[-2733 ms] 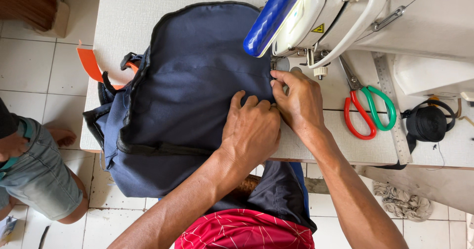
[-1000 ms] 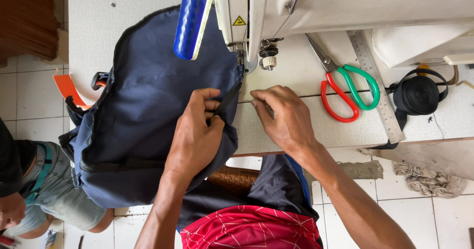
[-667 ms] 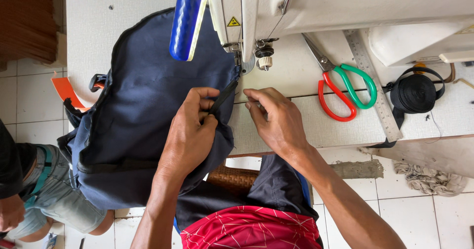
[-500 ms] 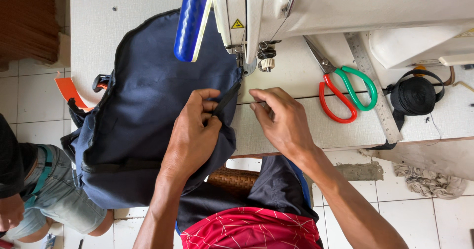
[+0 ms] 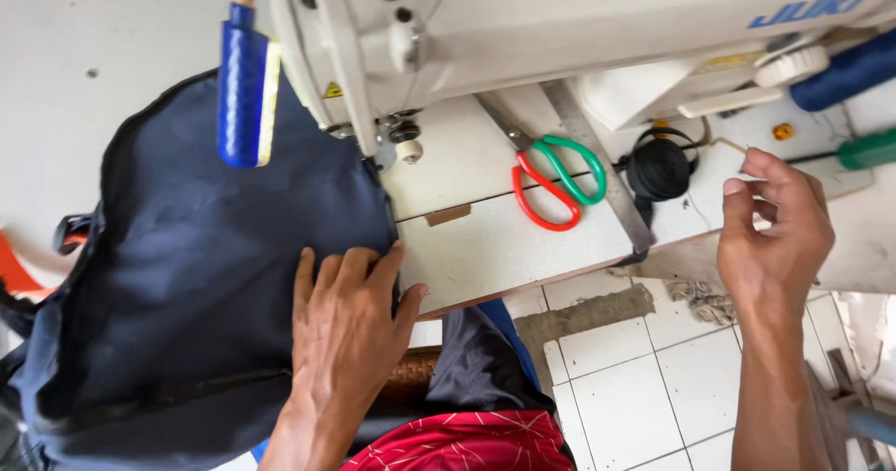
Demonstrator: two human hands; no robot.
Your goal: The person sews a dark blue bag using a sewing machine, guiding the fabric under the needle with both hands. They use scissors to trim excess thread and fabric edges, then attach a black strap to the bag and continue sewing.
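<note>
A dark navy fabric bag (image 5: 196, 275) lies on the white sewing table (image 5: 504, 238), its right edge under the head of the white sewing machine (image 5: 560, 23). My left hand (image 5: 347, 317) rests flat on the bag's right edge, fingers spread, pressing it down. My right hand (image 5: 775, 228) is off to the right near the table's edge, fingers loosely curled with the fingertips close together; I cannot see anything in them. It hovers just right of a black roll of strap (image 5: 659, 166).
Scissors with one red and one green handle (image 5: 555, 183) lie beside a metal ruler (image 5: 602, 182). A blue-wrapped handle (image 5: 245, 88) hangs over the bag. A blue thread cone (image 5: 849, 70) stands at the right. An orange strap (image 5: 14, 270) shows at far left. White floor tiles lie below.
My right hand left the bag's edge by the needle and moved far right, past the scissors. My left hand flattened on the fabric. The view shifted closer and rightward.
</note>
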